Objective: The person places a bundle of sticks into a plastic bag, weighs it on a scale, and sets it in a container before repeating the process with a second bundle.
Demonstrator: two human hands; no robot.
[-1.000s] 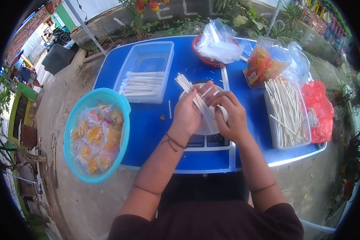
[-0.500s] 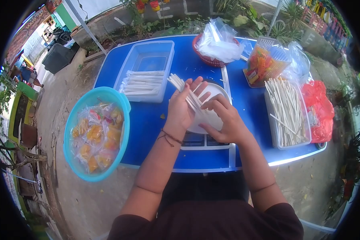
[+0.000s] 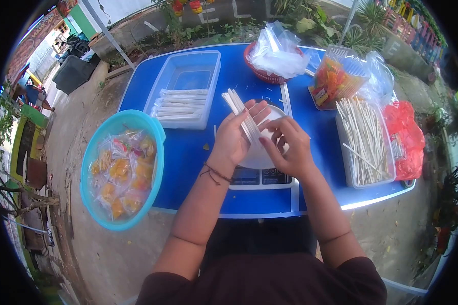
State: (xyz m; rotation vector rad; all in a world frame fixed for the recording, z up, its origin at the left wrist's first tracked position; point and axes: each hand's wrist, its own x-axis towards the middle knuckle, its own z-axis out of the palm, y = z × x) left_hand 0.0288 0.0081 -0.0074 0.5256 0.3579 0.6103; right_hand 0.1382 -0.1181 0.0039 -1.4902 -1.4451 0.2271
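A bundle of thin white sticks (image 3: 234,103) lies across the palm of my left hand (image 3: 232,136), under its thumb, with the upper ends poking out. Clear plastic wraps the lower part of the bundle. At that lower end, my right hand (image 3: 290,147) has its fingers curled and its thumb against the plastic bag (image 3: 254,136). Beneath both hands, a kitchen scale (image 3: 277,180) with a round white plate (image 3: 276,113) is partly covered.
Packed sticks (image 3: 180,105) fill the front of a clear tub (image 3: 212,76). A turquoise basin (image 3: 85,173) holds bagged snacks. On the right stand a tub of loose sticks (image 3: 364,147), a red bag (image 3: 408,137) and an orange packet (image 3: 331,79). Behind, a red basket (image 3: 269,78) holds plastic bags.
The bundle has shifted slightly right and its sticks stand a little steeper. My right hand's fingers have curled in more, and its thumb has moved up to the plastic.
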